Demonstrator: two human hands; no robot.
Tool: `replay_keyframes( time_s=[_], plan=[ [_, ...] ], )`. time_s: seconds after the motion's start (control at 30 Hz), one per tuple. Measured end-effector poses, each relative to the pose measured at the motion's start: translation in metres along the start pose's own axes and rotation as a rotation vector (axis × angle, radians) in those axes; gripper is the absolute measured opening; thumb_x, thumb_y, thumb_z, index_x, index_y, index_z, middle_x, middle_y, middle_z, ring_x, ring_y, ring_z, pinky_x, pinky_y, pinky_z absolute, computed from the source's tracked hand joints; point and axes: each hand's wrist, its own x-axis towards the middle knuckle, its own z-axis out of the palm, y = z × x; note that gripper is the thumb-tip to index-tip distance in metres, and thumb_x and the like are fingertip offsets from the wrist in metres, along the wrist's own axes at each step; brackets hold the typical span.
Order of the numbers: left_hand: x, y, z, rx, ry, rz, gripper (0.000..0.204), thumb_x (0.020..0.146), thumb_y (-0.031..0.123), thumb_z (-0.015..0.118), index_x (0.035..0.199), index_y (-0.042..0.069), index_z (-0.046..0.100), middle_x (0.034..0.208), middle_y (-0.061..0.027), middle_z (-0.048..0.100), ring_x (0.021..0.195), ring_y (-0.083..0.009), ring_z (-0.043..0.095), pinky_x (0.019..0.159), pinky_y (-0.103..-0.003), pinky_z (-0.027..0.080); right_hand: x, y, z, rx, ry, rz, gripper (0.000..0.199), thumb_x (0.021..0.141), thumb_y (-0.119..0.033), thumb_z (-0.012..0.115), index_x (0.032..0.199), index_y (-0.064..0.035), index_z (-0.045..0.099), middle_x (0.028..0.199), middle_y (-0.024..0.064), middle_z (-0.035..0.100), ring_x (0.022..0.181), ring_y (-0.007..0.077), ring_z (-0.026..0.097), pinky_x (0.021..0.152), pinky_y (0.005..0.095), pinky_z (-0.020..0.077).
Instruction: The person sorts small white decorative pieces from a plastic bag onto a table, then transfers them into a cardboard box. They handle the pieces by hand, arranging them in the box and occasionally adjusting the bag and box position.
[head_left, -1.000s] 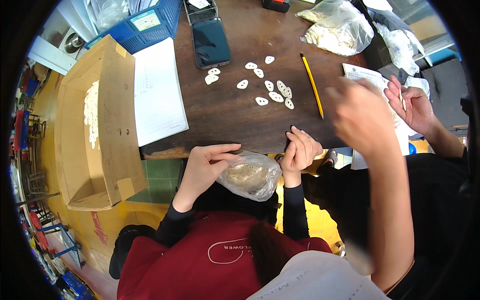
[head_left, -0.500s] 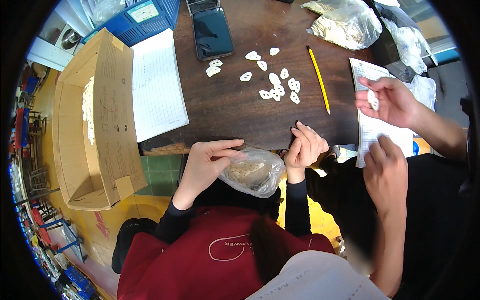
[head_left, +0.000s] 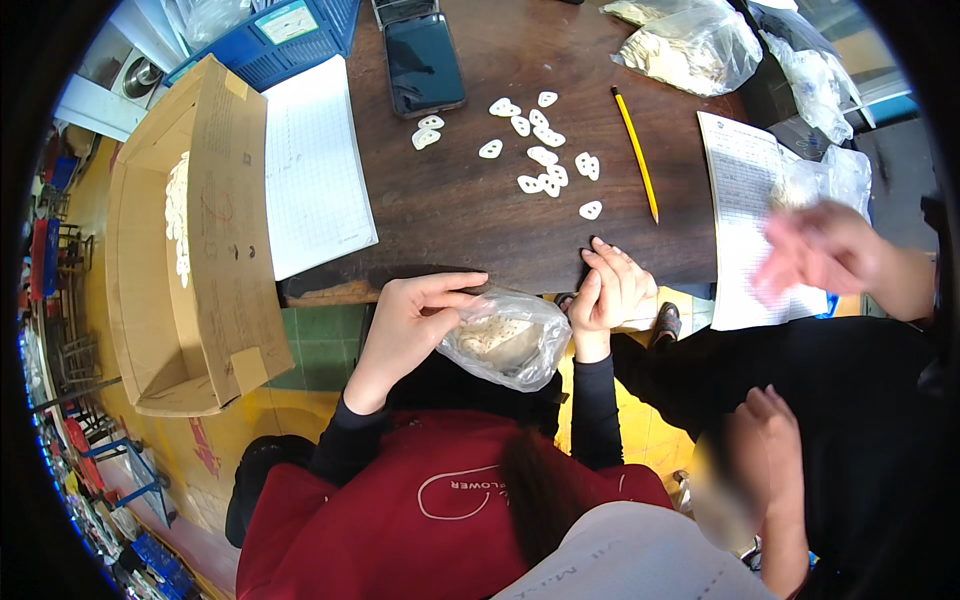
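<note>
A clear plastic bag (head_left: 535,372) with small pale pieces inside hangs at the table's front edge, its mouth open. The thumb and fingers of my left hand (head_left: 408,328) pinch the bag's rim on the left. My right hand (head_left: 612,290) rests at the table edge on the bag's other side, fingers stretched out and nothing visible in them. Its palm side is close to the bag; whether it grips the film I cannot tell. Flat white pieces with small holes (head_left: 553,180) lie scattered on the table beyond, and a lone white piece (head_left: 591,210) is nearest my right fingertips.
A cardboard box (head_left: 228,200) holding white pieces stands left, beside squared paper (head_left: 315,170). A phone (head_left: 424,65), a yellow pencil (head_left: 636,155) and a filled plastic bag (head_left: 690,50) lie farther back. At right, a co-worker's blurred hand (head_left: 825,250) is over a notebook (head_left: 735,200).
Several white pieces on the table have shifted, one toward my right hand. The co-worker's upper hand has moved right and down, its white piece no longer visible; their other hand has dropped. My hands barely moved.
</note>
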Motion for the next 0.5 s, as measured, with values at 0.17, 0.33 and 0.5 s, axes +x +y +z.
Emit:
replay_keyframes(
  time_s=[0.17, 0.33, 0.5],
  plan=[
    [-0.005, -0.004, -0.011, -0.111, -0.105, -0.05, 0.011, 0.085, -0.008, 0.062, 0.091, -0.003, 0.07, 0.111, -0.0146, 0.077, 0.102, -0.0118, 0.07, 0.084, -0.026, 0.053, 0.003, -0.02, -0.03, 0.172, -0.084, 0.03, 0.015, 0.087, -0.016, 0.066, 0.094, -0.0072, 0.075, 0.107, 0.0096, 0.075, 0.097, 0.0256, 0.067, 0.093, 0.0408, 0.0437],
    [-0.024, -0.003, -0.003, 0.066, -0.065, 0.073, 0.017, 0.088, -0.007, 0.064, 0.097, 0.0, 0.076, 0.117, -0.0159, 0.075, 0.105, -0.0195, 0.071, 0.089, -0.032, 0.054, -0.003, -0.07, -0.07, 0.445, -0.614, -0.251, 0.015, 0.084, -0.017, 0.076, 0.099, -0.0168, 0.079, 0.126, -0.0016, 0.068, 0.122, 0.0246, 0.058, 0.1, 0.0389, 0.0409],
    [-0.043, 0.005, 0.016, 0.536, 0.037, 0.298, 0.044, 0.091, 0.006, 0.07, 0.135, 0.011, 0.066, 0.133, -0.0119, 0.066, 0.111, -0.0265, 0.065, 0.078, -0.033, 0.058, 0.01, -0.053, -0.075, 0.024, -0.846, -0.123, 0.033, 0.088, -0.006, 0.067, 0.119, -0.0105, 0.074, 0.15, -0.0049, 0.055, 0.144, 0.0341, 0.039, 0.11, 0.0531, 0.031]
  ],
)
